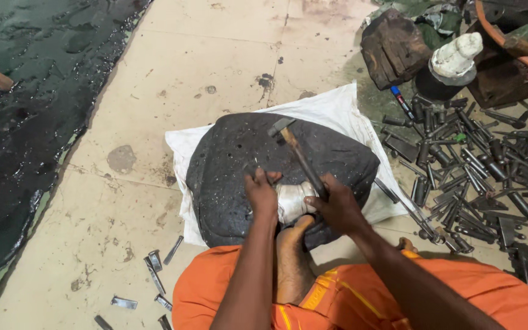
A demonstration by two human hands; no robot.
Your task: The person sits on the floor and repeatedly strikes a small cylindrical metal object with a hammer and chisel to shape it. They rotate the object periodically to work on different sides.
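From the head view I look down on a tiled floor, with a dark wet surface along its left edge. On the floor lies a white cloth sack, and on the sack rests a broad dark pitted block, the largest item under my hands; I judge it heavy and rigid, a stable anvil that will not shift under blows. To the right a large scatter of dark metal punches and chisels covers the floor, with a dark wooden block and a white-topped dark pot beyond it. A few loose metal pieces lie at lower left. My orange garment fills the bottom of the frame, and my bare foot presses against the near edge of the block. The workpiece, a small silvery metal piece, sits on the near part of the block between both hands; I judge it light, stiff yet dentable, and smooth enough to slip, so it is best pinned from the side against the block. My left hand is closed against its left side, fingertips bearing down. My right hand has its grip wrapped around the lower handle of a hammer, whose head points away from me over the block.
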